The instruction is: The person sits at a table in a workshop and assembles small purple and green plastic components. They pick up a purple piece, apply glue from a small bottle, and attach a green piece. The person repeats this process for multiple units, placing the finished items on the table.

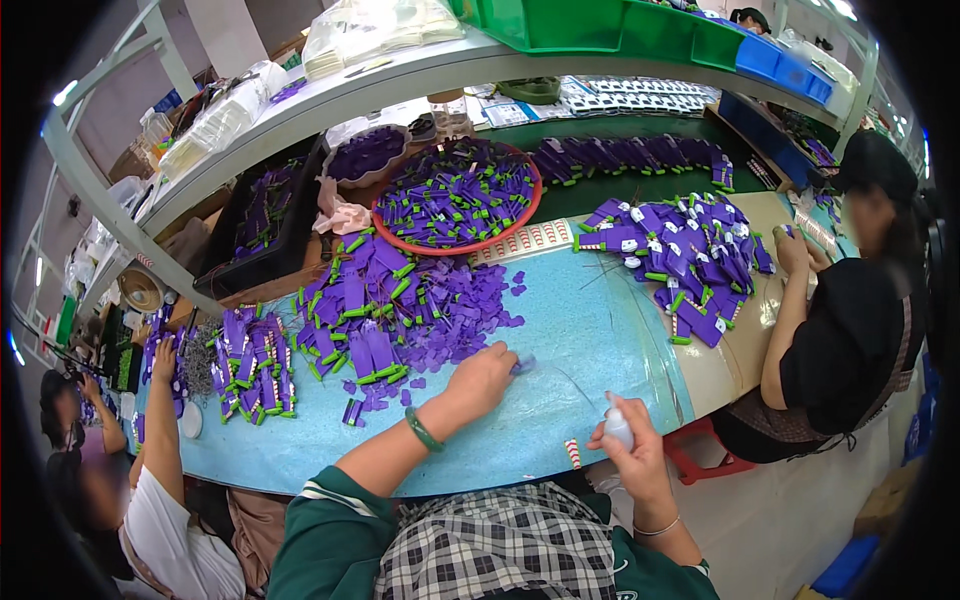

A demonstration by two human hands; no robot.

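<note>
My left hand, a green bangle on its wrist, is over the blue tabletop with its fingers pinched on a small purple piece. My right hand is closed around a small white squeeze bottle, its tip pointing up and away from me. The bottle is apart from the purple piece. Left of my left hand lies a heap of loose small purple pieces. Beside it are larger purple parts with green ends. A short red-and-white striped strip lies at the near table edge.
A red round basket full of purple-and-green parts stands at the back, beside a black bin. More purple parts lie to the right. A shelf with green bins spans the far side. Co-workers sit right and left.
</note>
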